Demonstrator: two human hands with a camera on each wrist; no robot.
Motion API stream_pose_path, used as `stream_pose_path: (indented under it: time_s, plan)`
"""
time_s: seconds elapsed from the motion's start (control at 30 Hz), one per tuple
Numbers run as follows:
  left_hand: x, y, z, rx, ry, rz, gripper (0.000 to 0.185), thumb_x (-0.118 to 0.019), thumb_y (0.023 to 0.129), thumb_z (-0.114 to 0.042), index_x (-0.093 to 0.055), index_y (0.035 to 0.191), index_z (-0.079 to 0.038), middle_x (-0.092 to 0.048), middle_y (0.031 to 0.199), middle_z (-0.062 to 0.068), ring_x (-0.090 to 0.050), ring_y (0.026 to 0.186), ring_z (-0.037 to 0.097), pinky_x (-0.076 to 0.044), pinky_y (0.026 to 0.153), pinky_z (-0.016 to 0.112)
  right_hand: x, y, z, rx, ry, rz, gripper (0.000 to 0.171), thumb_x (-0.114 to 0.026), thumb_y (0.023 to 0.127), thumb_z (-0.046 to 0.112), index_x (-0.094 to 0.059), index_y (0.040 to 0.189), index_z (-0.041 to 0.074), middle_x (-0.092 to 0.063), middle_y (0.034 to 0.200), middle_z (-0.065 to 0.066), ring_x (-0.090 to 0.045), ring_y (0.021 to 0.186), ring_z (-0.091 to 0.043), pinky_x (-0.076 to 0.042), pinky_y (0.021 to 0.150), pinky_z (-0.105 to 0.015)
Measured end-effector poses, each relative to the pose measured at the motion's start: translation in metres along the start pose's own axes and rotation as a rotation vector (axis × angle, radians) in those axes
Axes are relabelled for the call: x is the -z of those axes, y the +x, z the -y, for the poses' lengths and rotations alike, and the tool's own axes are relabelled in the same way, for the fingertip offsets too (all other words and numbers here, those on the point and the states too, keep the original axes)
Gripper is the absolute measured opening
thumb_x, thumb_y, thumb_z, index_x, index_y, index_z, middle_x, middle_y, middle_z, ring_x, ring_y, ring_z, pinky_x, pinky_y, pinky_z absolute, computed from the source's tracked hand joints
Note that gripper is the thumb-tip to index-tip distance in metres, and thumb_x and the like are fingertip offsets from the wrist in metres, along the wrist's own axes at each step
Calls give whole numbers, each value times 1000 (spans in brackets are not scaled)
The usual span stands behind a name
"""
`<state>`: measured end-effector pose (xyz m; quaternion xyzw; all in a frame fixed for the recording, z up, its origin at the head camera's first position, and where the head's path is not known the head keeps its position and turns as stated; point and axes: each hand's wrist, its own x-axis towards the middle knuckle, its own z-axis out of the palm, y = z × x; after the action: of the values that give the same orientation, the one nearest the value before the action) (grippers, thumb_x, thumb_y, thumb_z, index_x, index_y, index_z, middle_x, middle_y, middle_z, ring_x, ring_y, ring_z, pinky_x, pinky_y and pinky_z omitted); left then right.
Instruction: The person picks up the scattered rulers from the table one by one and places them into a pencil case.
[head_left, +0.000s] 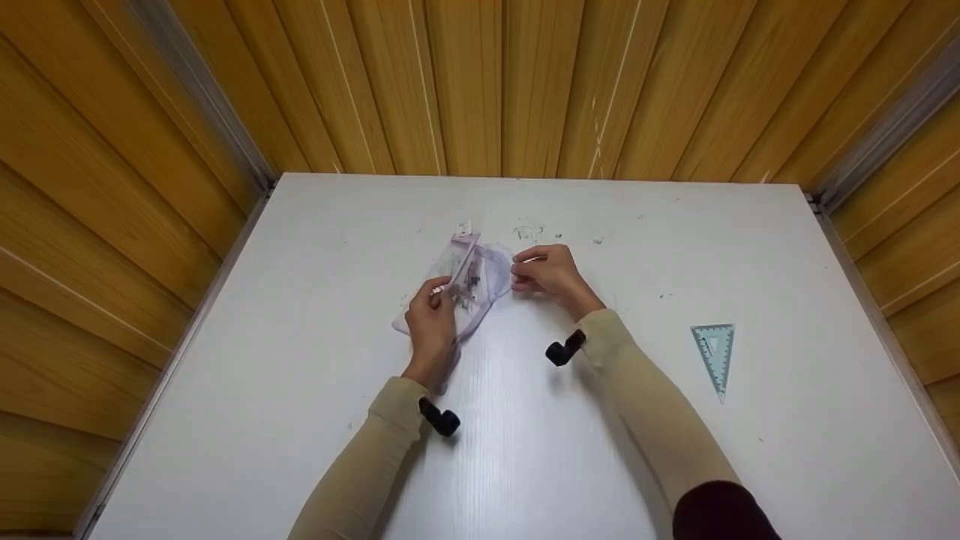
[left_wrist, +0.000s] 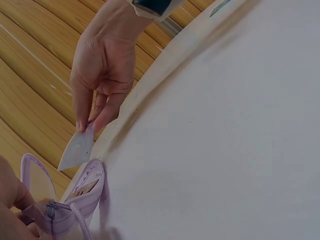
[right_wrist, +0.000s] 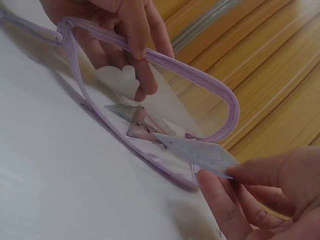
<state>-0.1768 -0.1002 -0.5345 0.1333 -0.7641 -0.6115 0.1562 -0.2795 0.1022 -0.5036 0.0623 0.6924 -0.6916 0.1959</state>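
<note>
My left hand [head_left: 433, 315] grips the rim of a clear pencil pouch [head_left: 466, 281] with lilac piping, holding its mouth open on the white table [head_left: 300, 315]; in the right-wrist view my fingers [right_wrist: 135, 35] curl over the upper edge so the opening stands as a wide loop. My right hand [head_left: 546, 272] pinches a small translucent set square [right_wrist: 200, 155] by one corner, its point aimed at the mouth and just at the rim. Inside the pouch lie other flat pieces, one pinkish and one greenish, which I cannot identify further.

To do this well, I judge the piece should go in point-first and low, sliding over the contents, while the left hand keeps the rim lifted and taut. A larger teal set square [head_left: 715, 356] lies well apart, to my right.
</note>
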Motion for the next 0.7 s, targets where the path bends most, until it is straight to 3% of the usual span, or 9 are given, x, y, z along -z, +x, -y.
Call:
stream_pose_path:
  time_s: [0.13, 0.33, 0.5, 0.7]
  plan:
    - [-1, 0, 0, -6, 5, -7, 29, -57, 99, 1, -70, 123, -9, -77, 97, 16, -55, 62, 14, -34, 50, 24, -9, 3, -2, -5, 11, 3, 28, -72, 90, -6, -68, 117, -11, -69, 91, -13, -71, 77, -21, -58, 85, -44]
    - [-2, 2, -1, 32, -28, -10, 28, -59, 99, 1, -70, 122, -9, -77, 102, 16, -68, 82, 26, -42, 57, 24, -20, 7, -2, -1, 24, -3, 28, -73, 89, -7, -68, 116, -12, -68, 88, -13, -71, 73, -20, -59, 83, -43]
    - [-2, 2, -2, 40, -22, -19, 28, -60, 99, 1, -70, 122, -11, -76, 98, 16, -61, 74, 22, -36, 54, 24, -30, 8, -4, -16, 3, -4, 30, -74, 88, -6, -69, 116, -11, -67, 88, -11, -70, 74, -18, -60, 80, -39]
    - [-3, 1, -1, 35, -32, -17, 29, -59, 99, 2, -71, 121, -10, -77, 102, 15, -61, 73, 19, -36, 54, 24, -38, 10, -9, -19, 3, -15, 32, -75, 86, -7, -68, 117, -12, -70, 83, -11, -70, 72, -18, -61, 72, -34]
